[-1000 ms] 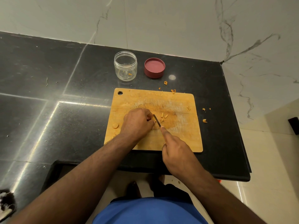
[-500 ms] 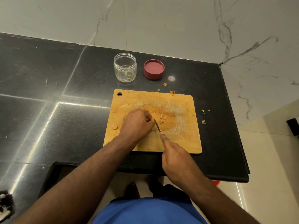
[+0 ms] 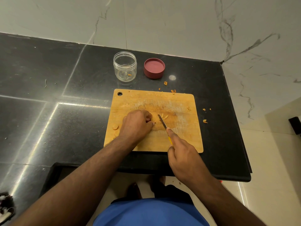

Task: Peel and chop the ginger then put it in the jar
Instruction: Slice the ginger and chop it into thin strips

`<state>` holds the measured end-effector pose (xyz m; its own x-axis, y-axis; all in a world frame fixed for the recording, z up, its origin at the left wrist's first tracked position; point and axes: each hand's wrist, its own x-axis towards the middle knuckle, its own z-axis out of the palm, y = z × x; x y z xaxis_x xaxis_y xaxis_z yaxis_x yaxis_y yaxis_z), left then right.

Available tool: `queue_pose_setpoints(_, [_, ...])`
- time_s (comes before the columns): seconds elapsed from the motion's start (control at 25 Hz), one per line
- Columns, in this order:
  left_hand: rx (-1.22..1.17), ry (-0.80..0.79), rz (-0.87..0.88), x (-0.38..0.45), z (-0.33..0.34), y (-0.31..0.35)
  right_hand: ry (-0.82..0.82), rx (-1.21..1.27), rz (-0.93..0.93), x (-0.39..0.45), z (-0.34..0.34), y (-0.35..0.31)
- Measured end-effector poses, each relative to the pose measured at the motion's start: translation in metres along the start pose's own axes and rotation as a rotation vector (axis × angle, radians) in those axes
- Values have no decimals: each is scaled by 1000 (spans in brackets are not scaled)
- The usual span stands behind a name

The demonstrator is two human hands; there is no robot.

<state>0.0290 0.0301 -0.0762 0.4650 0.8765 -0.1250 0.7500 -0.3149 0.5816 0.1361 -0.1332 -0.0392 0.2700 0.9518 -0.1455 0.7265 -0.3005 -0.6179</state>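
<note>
1. The right hand (image 3: 185, 154) has its grip clamped round the yellow handle of a small knife (image 3: 162, 121), forefinger laid along the spine; the thin steel blade points up and away over the board
2. The left hand (image 3: 136, 123) is curled knuckles-up just left of the blade, fingers pinched together on what I judge to be the ginger being cut; the piece itself is hidden under the fingers
3. A few pale, stick-like ginger pieces (image 3: 164, 116) lie beside the blade tip, and a round slice (image 3: 115, 127) sits near the board's left edge
4. The cutting board (image 3: 179, 141) is wooden, rectangular with rounded corners and a hanging hole, its middle scored white by old cuts
5. Ragged orange-brown scraps (image 3: 165, 83), likely peel, lie on the glossy black stone worktop (image 3: 65, 111) beyond and right of the board
6. The clear, ribbed plastic jar (image 3: 125, 66) stands open, near-empty but for a fleck or two; its maroon lid (image 3: 154, 68) lies upturned beside it
7. Judgement: peeling seems done, chopping is under way, and filling the jar is nearly all left
</note>
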Motion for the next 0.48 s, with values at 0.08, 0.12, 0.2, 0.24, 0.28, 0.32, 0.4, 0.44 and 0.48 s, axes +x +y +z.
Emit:
queue_pose_setpoints(0.08, [-4,4,1,0,0,1,-20,-17,-23,4,4,-3])
queue_pose_setpoints(0.12, [-5,1,0,0,0,1,-28,-29,-27,8,6,-3])
queue_pose_setpoints(0.2, [-7,-9,-4,1,-1,2,-36,-54,-26,12,10,-4])
queue_pose_setpoints(0.24, [-5,-11,-2,2,-1,2,-40,-61,-22,14,11,-3])
queue_pose_setpoints(0.28, [-3,-10,1,2,-1,2,-45,-63,-18,15,12,-3])
queue_pose_setpoints(0.32, [-1,-7,4,2,-1,2,-52,-64,-16,16,12,-3])
queue_pose_setpoints(0.4, [1,-3,8,2,-1,2,-67,-66,-24,18,14,-4])
queue_pose_setpoints(0.44, [5,-3,9,2,-1,2,-74,-74,-28,19,14,-4])
queue_pose_setpoints(0.48, [8,-4,10,3,-1,2,-82,-83,-30,21,15,-5])
